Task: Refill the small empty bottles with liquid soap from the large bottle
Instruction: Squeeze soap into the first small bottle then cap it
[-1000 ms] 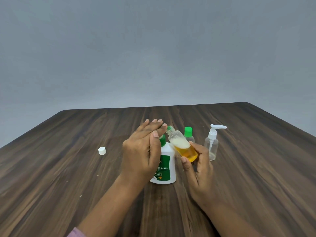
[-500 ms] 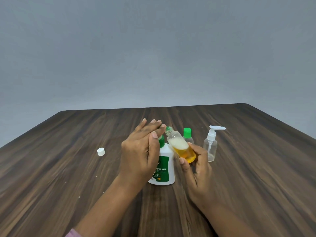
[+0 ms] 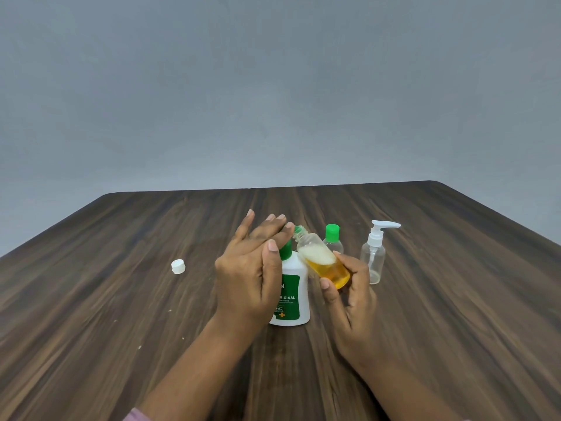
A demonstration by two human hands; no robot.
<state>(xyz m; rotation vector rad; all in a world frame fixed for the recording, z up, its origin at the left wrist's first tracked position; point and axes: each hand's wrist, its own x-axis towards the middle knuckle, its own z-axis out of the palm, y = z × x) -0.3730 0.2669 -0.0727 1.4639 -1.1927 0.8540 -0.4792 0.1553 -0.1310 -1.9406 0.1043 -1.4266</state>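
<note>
Small bottle [image 3: 323,262]: off the table, tilted, open neck pointing up and left, base low in your right hand [image 3: 349,302]. Amber soap pools at the base with pale foam above it, so it looks partly filled. Your right thumb and fingers curl round its lower half; a grip that low keeps the neck free. Your left hand [image 3: 249,275] holds nothing, fingers straight and together, palm side turned toward the neck. Fingertips sit just beside the mouth; contact cannot be told. Likely you hold the flat hand there to test or catch what comes out, or to tap the bottle so the foam settles. Large bottle [image 3: 293,299] stands upright between your hands, just behind the left one, green cap on; probably parked close for the next pour. Behind the held bottle, a second small bottle [image 3: 333,238] with a green cap stands upright. A clear pump bottle [image 3: 374,259], seemingly empty, stands to its right. A white cap [image 3: 178,266] lies well apart on the left of the table [image 3: 91,299], out of the way.
</note>
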